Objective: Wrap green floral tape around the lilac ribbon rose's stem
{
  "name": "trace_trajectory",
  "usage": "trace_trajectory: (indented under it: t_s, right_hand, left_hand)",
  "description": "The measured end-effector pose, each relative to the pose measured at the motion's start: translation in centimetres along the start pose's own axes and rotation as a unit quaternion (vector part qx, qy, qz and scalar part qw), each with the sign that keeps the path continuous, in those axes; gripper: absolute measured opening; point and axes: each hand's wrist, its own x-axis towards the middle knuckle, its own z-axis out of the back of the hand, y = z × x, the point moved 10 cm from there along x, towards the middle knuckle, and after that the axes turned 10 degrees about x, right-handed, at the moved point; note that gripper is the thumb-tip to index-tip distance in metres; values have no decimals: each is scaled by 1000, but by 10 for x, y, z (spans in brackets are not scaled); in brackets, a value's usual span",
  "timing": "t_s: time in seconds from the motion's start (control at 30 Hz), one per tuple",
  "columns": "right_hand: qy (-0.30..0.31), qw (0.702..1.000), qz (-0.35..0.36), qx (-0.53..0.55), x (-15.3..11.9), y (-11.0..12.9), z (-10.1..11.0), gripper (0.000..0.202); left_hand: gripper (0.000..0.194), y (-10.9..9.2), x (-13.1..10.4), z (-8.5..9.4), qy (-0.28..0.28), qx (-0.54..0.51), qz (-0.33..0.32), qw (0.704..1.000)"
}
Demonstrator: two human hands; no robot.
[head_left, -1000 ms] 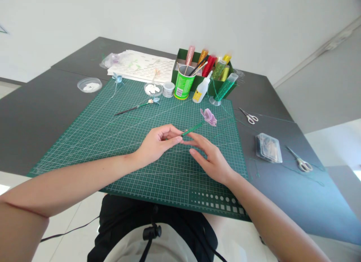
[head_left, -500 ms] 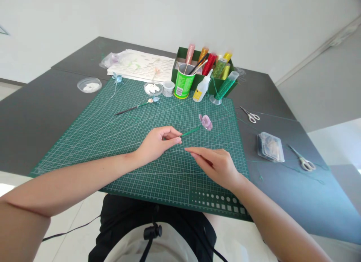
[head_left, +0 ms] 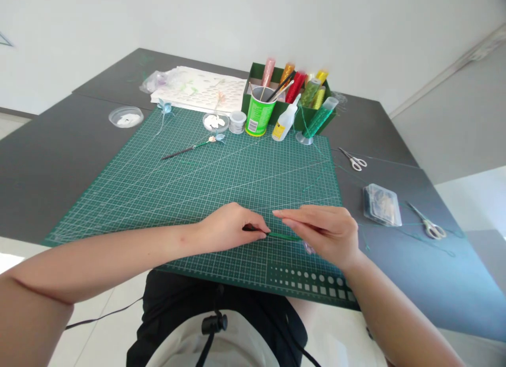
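Over the front part of the green cutting mat [head_left: 221,182], my left hand [head_left: 233,228] pinches the end of a green stem [head_left: 284,236]. The stem points right, and its pale purple flower [head_left: 309,248] is mostly hidden behind my right hand. My right hand [head_left: 324,230] is held above the stem and flower, its thumb and forefinger pressed together. Whatever lies between those fingertips is too small to make out.
At the mat's back edge are a green can [head_left: 259,116] of brushes, a glue bottle [head_left: 283,125], a small jar [head_left: 237,123] and a green box [head_left: 256,71] of coloured tubes. Scissors [head_left: 353,160] and a clear case [head_left: 382,204] lie right.
My left hand has come nearer my body, bringing the stem and flower down and turning them level. My right hand has shifted right, now over the flower.
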Motion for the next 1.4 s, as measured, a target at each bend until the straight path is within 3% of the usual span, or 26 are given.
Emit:
trace_trajectory:
  t_s: [0.4,0.6,0.8,1.07,1.4]
  right_hand:
    - [-17,987,-160,15,2,-56,18,17]
    - [-5,984,-178,24,1,-68,19,20]
    - [49,977,-201,47,0,-83,8,20]
    - [74,971,-220,57,-5,-97,1,22]
    - [90,965,-235,69,-8,-103,-4,21]
  left_hand:
    - [7,-9,-1,-1,4,47,-37,998]
    - [6,-7,-1,1,7,18,-35,999]
    - [5,-12,-3,-1,10,39,-57,998]
    - [3,-15,-6,6,-32,92,-62,993]
    - [2,-14,-8,14,-65,65,-62,994]
